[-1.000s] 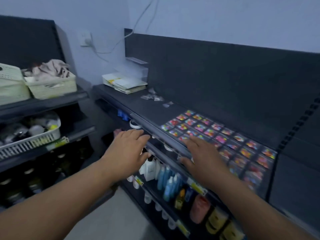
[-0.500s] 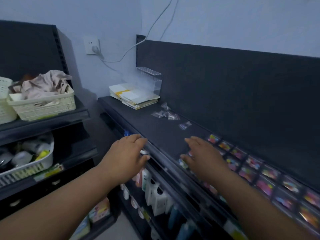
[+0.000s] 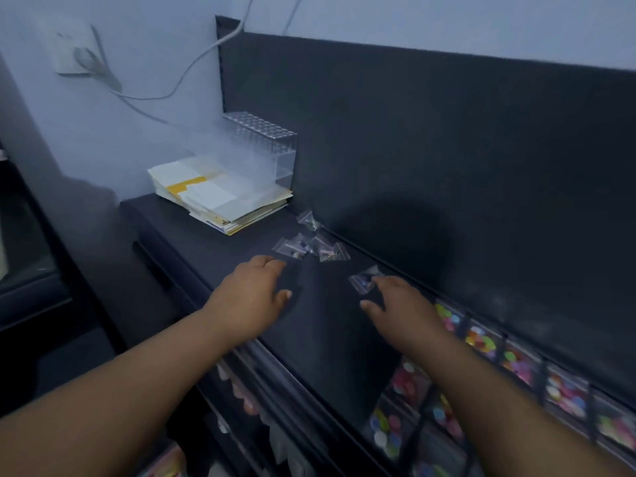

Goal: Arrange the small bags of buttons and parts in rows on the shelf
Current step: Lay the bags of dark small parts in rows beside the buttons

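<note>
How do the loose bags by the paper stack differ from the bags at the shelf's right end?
The loose bags lie scattered, some overlapping; the right-end bags sit in neat rows. The loose bags hold few dull parts; the right-end bags hold bright, many-coloured buttons. Both are small clear bags on one dark shelf.

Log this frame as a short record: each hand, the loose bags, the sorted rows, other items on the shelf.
left hand: open, over the shelf, fingertips just short of the loose bag cluster
right hand: open, fingertips at a single loose bag; contact unclear
sorted rows: colourful button bags lined up along the shelf's right part
other items: paper stack and clear rack at the far end
</note>
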Demonstrator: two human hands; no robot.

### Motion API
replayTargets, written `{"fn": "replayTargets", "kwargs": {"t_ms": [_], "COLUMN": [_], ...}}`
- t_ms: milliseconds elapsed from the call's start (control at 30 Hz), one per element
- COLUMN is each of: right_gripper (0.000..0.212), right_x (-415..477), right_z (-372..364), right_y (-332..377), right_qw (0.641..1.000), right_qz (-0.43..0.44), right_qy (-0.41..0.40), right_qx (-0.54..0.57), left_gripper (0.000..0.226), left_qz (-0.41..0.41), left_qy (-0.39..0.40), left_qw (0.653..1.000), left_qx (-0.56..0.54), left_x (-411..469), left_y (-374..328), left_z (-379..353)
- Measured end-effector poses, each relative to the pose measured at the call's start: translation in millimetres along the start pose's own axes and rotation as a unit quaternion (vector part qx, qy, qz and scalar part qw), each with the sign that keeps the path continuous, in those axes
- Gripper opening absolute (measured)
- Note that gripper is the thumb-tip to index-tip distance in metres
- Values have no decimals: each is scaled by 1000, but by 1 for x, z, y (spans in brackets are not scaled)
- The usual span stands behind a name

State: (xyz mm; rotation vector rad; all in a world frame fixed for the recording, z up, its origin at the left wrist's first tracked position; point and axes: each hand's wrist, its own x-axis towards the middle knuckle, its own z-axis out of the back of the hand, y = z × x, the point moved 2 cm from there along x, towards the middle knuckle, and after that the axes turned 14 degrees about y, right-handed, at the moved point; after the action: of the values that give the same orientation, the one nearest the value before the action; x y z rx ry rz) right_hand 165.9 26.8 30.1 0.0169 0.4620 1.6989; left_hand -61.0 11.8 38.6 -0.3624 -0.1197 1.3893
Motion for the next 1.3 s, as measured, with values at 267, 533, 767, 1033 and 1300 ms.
{"fn": "replayTargets", "kwargs": {"t_ms": [267, 533, 767, 1033, 1300], "right_gripper": [43, 43, 16, 26, 27], "right_x": [68, 105, 113, 104, 41], "right_z": [-6, -14, -23, -30, -21], "right_y": [2, -5, -3, 6, 21], "right_qw": [975, 946, 939, 877, 754], "right_qz": [-183, -289, -284, -205, -102], "right_qy": [-34, -47, -83, -177, -166], "right_qx": [123, 140, 175, 397, 627], "left_gripper": [63, 70, 24, 10, 14], "left_qz": [-86, -160, -237, -193, -129], "left_qy": [57, 151, 11, -34, 63], "left_qw": [994, 973, 971, 959, 847], "left_qx": [36, 64, 17, -205, -511], "left_x": [133, 206, 214, 196, 120], "left_y": [40, 66, 67, 58, 1], "left_z": [7, -20, -29, -23, -13]}}
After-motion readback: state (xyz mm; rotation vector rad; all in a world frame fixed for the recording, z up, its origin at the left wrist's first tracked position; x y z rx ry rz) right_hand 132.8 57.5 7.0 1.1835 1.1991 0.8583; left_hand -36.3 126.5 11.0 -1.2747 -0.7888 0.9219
